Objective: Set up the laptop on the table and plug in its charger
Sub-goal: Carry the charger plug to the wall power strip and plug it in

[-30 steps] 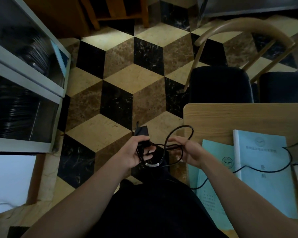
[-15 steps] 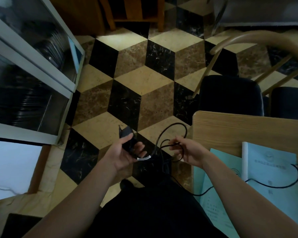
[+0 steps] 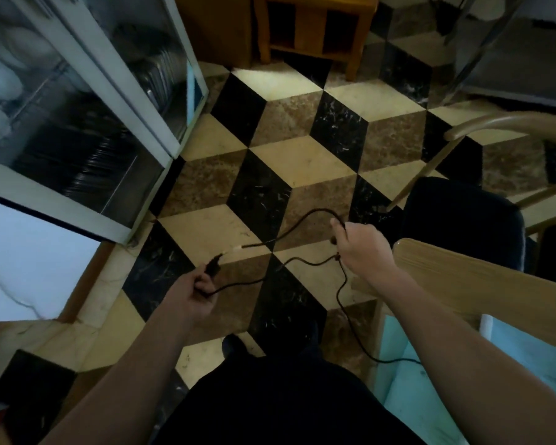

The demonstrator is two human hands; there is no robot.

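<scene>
My left hand [image 3: 191, 292] is closed around the black charger brick [image 3: 212, 267], held low over the floor. My right hand [image 3: 361, 244] grips the black charger cable [image 3: 297, 220] farther right, near the table corner. The cable runs stretched out between the two hands in loose curves, and another length drops from my right hand down toward the table's edge. The wooden table [image 3: 463, 271] is at the right. The laptop is out of view.
Light blue booklets [image 3: 408, 374] lie on the table's near part. A dark-cushioned wooden chair [image 3: 463, 216] stands beside the table. A glass-fronted cabinet [image 3: 87, 123] fills the left, and a small wooden stool [image 3: 315, 24] stands at the back on the patterned tiled floor.
My hands have moved apart, so the bundled cable is now pulled out long between them. The view has swung left, and the laptop's edge and most of the booklets have left it.
</scene>
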